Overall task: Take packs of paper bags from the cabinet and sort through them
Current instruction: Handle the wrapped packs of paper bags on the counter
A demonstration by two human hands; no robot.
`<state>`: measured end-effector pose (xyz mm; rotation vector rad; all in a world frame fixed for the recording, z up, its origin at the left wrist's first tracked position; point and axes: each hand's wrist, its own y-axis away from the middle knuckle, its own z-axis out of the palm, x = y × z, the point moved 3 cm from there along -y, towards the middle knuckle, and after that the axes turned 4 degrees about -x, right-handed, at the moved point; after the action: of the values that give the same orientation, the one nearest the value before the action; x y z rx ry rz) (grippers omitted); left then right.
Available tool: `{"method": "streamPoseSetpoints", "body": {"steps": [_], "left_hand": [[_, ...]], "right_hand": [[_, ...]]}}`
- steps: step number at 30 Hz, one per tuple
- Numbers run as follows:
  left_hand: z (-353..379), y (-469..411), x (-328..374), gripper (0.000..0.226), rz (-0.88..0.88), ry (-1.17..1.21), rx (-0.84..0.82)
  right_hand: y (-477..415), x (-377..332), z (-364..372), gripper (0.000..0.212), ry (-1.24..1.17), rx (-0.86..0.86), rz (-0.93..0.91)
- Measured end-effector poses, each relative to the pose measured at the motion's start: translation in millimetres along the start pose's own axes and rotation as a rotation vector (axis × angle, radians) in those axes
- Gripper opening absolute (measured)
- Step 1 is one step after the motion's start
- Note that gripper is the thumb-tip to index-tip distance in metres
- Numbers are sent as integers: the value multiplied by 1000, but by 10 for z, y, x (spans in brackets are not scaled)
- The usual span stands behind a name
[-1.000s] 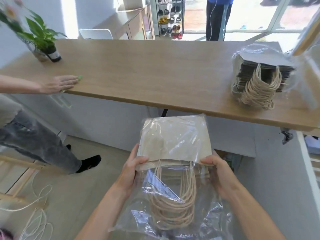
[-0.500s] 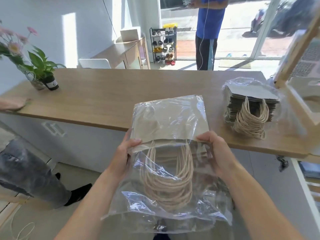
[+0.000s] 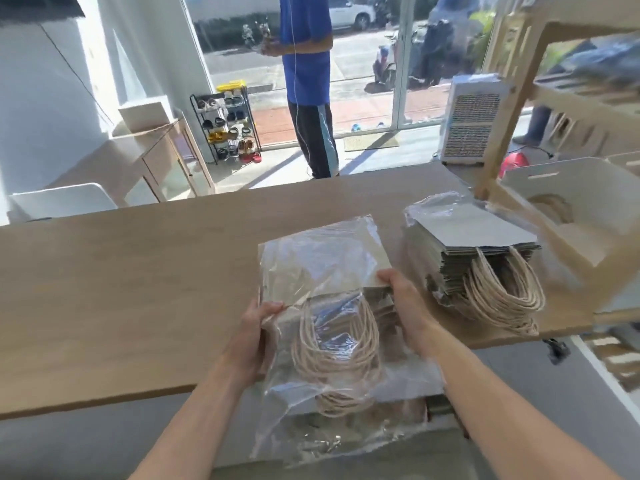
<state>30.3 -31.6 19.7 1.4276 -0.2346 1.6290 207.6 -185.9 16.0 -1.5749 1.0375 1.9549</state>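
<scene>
I've got both hands clamped on the clear plastic pack of brown rope-handled paper bags, left hand and right hand at its sides, over the wooden countertop, probably for setting beside the other opened pack.

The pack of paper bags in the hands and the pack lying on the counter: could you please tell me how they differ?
The held pack is gripped at its sides by the left hand and right hand, while the counter pack rests untouched on the wooden counter. The held pack looks thinner; the counter pack is a thick stack. Both are clear-wrapped bags with twisted rope handles.
</scene>
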Motion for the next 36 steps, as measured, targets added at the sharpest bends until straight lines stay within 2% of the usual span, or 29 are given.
{"method": "streamPoseSetpoints", "body": {"steps": [3,6,9,12,16,20,24,28,32,34,36], "left_hand": [[-13,-284,102,60,2,-12,-50],[-29,-460,158,49,31,-21,-73],[-71,-562,141,57,-19,-39,-62],[-106,-617,142,60,-52,-47,-78],[-109,-695,171,45,-29,-61,-84],[-131,-746,173,53,0,-86,-64],[-172,-739,192,62,-20,-80,-85],[-172,-740,294,33,24,-103,-84],[-135,-705,417,29,107,-200,26],[-112,-663,532,35,139,-244,107],[5,-601,644,19,206,-252,140]], "right_hand": [[-198,-5,42,25,-40,26,31],[-349,10,71,27,-91,13,87],[-467,70,113,33,-140,-12,138],[-543,89,136,35,-93,30,145],[-607,95,129,32,-20,78,158],[-597,91,70,30,24,60,151],[-563,27,19,24,119,68,45],[-469,-109,10,49,199,50,7],[-353,-262,2,46,224,39,-44],[-293,-326,-14,43,253,53,-76],[-206,-413,-49,40,265,49,-112]]}}
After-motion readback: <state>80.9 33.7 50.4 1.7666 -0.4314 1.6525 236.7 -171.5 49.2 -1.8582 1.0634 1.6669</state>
